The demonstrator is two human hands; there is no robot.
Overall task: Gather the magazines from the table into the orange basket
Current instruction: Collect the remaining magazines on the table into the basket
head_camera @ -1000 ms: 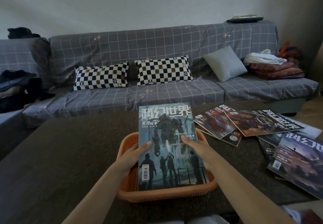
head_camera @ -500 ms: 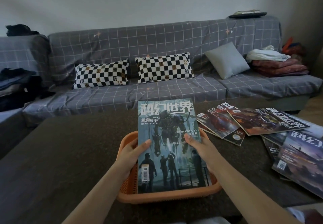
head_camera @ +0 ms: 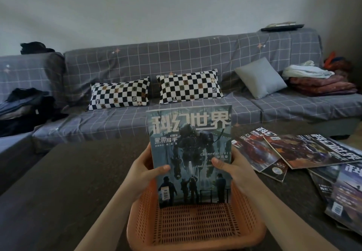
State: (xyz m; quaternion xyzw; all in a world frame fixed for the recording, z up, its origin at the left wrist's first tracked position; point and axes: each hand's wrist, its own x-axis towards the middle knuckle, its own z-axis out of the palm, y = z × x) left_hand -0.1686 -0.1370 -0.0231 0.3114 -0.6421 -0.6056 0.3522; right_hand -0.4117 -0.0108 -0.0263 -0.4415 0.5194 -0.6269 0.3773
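Observation:
A blue-green magazine (head_camera: 191, 148) with a robot on its cover stands tilted upright, its lower edge down inside the orange basket (head_camera: 195, 229) at the table's near edge. My left hand (head_camera: 146, 169) grips its left side with the thumb on the cover. My right hand (head_camera: 232, 167) grips its right side the same way. Several more magazines (head_camera: 305, 150) lie fanned out and overlapping on the dark table to the right of the basket, some running off the right edge of the view.
The dark table (head_camera: 64, 188) spreads to the left of the basket. Behind it runs a grey checked sofa (head_camera: 176, 64) with two black-and-white cushions (head_camera: 154, 92), a grey cushion (head_camera: 260, 78), folded blankets (head_camera: 321, 84) at right and dark clothes (head_camera: 25, 103) at left.
Both hands have raised the magazine from lying nearly flat over the basket to standing steeply, so the basket's mesh floor now shows in front of it. The camera has moved closer.

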